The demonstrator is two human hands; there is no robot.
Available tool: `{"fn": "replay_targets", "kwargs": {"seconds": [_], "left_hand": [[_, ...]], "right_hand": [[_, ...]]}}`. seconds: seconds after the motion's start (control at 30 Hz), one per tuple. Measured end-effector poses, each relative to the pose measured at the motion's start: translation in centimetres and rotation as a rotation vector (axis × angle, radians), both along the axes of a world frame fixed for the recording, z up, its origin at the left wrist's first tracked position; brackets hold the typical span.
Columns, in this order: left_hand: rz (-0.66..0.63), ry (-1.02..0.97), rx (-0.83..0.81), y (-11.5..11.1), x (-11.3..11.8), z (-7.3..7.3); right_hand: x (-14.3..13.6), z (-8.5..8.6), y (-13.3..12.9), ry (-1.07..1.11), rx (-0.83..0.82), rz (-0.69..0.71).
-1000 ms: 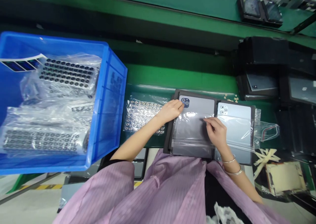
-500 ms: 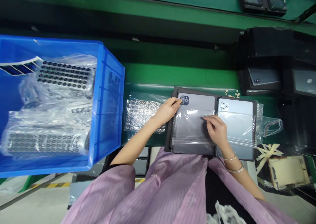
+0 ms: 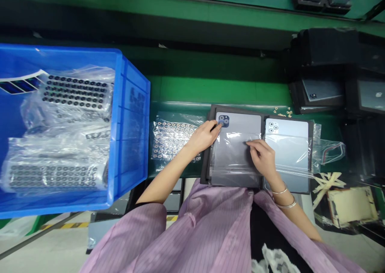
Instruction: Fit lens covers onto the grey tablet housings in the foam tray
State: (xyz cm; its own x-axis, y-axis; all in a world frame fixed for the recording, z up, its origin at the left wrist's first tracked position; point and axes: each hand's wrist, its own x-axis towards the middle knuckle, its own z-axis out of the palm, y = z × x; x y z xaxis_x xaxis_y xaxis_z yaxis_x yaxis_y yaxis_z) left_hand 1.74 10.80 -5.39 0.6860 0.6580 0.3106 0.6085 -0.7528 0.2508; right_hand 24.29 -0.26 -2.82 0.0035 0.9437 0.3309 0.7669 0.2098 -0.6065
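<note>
Near the middle of the dark green tabletop (image 3: pixel 192 170), a dark grey tablet (image 3: pixel 240 122) lies camera side up, just left of a pale blue tablet (image 3: pixel 290 128); clear plastic film (image 3: pixel 231 152) stretches over much of both. The left hand (image 3: pixel 204 136) has its fingertips at the camera block (image 3: pixel 223 121), its grip nearly closed; whether it pinches anything, I cannot tell. The right hand (image 3: pixel 263 156) rests over the film with thumb and fingers drawn close, its hold also unclear. Farther left are a bag of small rings (image 3: pixel 173 138) and a blue bin (image 3: pixel 130 132).
</note>
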Motion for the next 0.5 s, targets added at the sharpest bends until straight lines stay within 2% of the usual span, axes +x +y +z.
{"fn": "replay_targets", "kwargs": {"seconds": [0.37,0.5], "left_hand": [[0.021,0.081,0.025,-0.14,0.49,0.20],[0.009,-0.066,-0.101,0.01,-0.04,0.54]], "right_hand": [[-0.05,-0.16,-0.10,0.002,-0.008,-0.001],[-0.09,0.00,-0.14,0.000,0.003,-0.001]]}}
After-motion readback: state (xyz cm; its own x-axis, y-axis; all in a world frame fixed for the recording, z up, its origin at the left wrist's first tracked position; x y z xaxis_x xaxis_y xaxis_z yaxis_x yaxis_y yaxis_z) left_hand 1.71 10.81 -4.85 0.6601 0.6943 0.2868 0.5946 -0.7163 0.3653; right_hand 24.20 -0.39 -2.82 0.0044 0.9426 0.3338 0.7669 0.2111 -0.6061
